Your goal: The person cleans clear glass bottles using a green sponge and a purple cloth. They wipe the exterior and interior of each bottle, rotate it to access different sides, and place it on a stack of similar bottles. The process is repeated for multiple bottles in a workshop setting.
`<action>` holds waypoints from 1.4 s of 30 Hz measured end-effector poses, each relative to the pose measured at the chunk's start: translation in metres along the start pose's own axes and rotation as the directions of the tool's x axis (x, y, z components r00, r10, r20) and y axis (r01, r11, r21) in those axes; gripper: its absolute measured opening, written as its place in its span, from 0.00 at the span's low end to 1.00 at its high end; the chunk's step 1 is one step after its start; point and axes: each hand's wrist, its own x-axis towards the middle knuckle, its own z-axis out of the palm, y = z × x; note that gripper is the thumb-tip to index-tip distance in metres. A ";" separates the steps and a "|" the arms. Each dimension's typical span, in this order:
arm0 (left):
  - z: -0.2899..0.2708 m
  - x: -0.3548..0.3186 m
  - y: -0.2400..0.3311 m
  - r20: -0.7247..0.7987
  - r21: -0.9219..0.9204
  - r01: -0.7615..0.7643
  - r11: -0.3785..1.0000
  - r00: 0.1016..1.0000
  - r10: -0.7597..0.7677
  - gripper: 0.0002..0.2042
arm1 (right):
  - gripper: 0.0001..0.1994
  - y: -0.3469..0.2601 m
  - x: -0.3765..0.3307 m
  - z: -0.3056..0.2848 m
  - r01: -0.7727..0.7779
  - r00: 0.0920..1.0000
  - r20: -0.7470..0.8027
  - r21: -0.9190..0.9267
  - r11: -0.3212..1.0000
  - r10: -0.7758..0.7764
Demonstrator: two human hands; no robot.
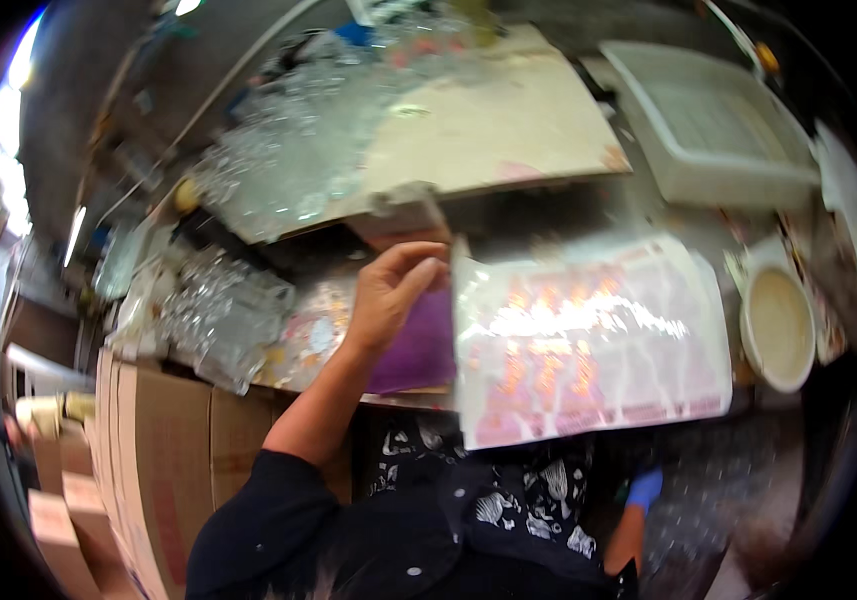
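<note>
My left hand (388, 295) is bare and raised over the table, with thumb and forefinger closed together. Its fingertips are at the upper left edge of a glossy, clear sheet (598, 385) printed with pink and orange shapes. Blur hides whether they grip that edge. The sheet reflects bright light and reaches past the table's near edge. Beneath my left hand lies a purple flat piece (413, 345), with a greyish block (403, 215) behind it. My right hand (645, 488), in a blue glove, hangs low beside my body; its fingers are too blurred to read.
Clear glassy pieces (293, 150) crowd a pale board (498, 110) at the back. More sit in a clear tray (233, 320) at left. A white tub (718, 165) and an oval bowl (778, 325) stand at right. Cardboard boxes (163, 440) stand near left.
</note>
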 end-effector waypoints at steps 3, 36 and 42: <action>-0.054 0.010 -0.004 -0.170 0.050 -0.145 0.988 0.974 0.151 0.11 | 0.21 0.015 0.012 0.007 0.059 0.974 -0.224 0.153 0.986 -0.024; -0.136 0.213 -0.048 -0.539 0.812 0.135 0.568 0.547 0.641 0.48 | 0.28 -0.273 -0.110 -0.175 0.870 0.475 -0.136 -0.074 0.487 -0.870; -0.125 0.164 -0.005 -0.449 0.202 -0.481 0.853 0.729 0.517 0.40 | 0.18 -0.248 -0.096 -0.154 0.905 0.318 -0.325 -0.174 0.388 -0.890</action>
